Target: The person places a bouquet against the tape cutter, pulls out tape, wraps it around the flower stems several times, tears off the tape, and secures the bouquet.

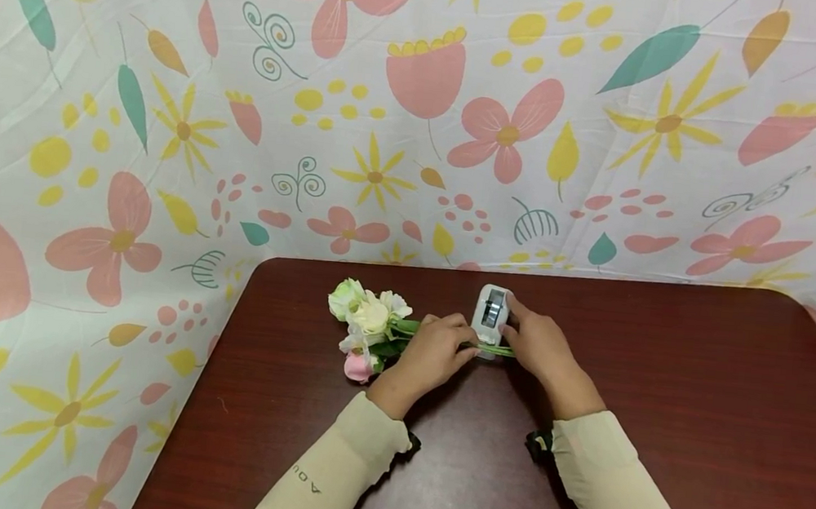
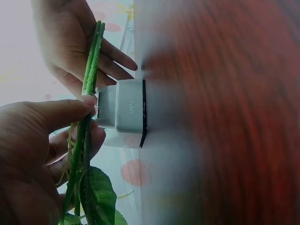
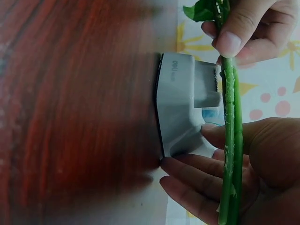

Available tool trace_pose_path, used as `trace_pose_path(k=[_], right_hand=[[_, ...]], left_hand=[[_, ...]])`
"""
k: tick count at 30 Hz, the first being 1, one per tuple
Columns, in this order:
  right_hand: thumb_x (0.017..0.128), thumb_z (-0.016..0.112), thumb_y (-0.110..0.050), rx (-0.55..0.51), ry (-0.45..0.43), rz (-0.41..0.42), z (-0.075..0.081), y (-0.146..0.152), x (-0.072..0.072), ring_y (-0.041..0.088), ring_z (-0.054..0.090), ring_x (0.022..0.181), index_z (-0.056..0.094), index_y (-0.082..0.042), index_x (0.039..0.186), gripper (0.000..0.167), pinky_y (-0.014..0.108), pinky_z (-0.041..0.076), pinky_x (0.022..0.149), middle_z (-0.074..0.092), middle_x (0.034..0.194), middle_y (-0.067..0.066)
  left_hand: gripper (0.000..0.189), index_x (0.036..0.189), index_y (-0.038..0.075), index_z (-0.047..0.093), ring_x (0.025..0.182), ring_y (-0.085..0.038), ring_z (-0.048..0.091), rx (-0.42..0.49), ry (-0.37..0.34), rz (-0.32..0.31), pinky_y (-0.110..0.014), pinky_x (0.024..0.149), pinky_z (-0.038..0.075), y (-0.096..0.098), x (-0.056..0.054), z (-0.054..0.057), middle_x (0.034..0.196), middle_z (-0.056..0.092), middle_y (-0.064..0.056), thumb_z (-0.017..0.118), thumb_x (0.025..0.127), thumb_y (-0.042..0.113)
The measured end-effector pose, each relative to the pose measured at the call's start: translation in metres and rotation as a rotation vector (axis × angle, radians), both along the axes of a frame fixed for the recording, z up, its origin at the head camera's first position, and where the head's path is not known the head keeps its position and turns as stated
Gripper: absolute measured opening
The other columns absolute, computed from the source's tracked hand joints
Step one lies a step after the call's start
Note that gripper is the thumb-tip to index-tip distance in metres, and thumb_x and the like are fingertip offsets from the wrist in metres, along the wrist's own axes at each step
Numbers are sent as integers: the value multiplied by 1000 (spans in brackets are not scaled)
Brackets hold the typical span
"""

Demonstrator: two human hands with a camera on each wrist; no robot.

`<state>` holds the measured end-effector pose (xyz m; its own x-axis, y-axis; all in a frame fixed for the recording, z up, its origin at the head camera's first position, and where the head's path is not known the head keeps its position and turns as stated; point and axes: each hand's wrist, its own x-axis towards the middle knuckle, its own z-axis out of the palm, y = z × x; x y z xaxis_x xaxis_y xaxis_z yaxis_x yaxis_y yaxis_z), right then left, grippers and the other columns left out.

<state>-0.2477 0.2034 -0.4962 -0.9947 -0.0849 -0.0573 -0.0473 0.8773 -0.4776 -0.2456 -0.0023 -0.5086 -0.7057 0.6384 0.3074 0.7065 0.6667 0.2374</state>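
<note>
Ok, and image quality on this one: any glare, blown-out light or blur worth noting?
Head view: pale glare on the tabletop toward the bottom of the frame; left wrist view: upper left washed out around the right hand, tabletop hazy, lettering on the tape dispenser legible; right wrist view: darker, wood grain smeared, green stems fairly clear.

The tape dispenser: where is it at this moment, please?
In the head view, the tape dispenser sits on the table near the far edge, right of the flower heads, with the right hand at its right side.
</note>
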Motion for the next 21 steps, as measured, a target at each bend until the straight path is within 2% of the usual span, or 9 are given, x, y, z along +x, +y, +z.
trace_pose_path(k=[9, 16, 21], right_hand=[[103, 58, -21, 14, -11, 25, 3, 2, -3, 29, 62, 73, 29, -3, 158, 64, 42, 47, 69, 70, 84, 21], [103, 57, -21, 26, -18, 35, 4, 2, -5, 39, 67, 89, 29, -3, 158, 64, 48, 50, 76, 71, 106, 29], [104, 57, -22, 30, -44, 35, 5, 2, -6, 39, 67, 90, 27, -5, 159, 65, 48, 50, 77, 70, 114, 29]], left_hand=[[10, 101, 23, 75, 84, -7, 63, 16, -2, -37, -30, 85, 44, -1, 1, 2, 100, 67, 8, 71, 96, 29], [9, 101, 22, 76, 85, -6, 64, 22, -21, -58, -30, 85, 46, -1, 3, 4, 99, 66, 7, 71, 96, 28], [8, 100, 22, 76, 86, -6, 63, 19, -29, -72, -29, 83, 46, -2, 4, 5, 99, 66, 8, 72, 95, 26]])
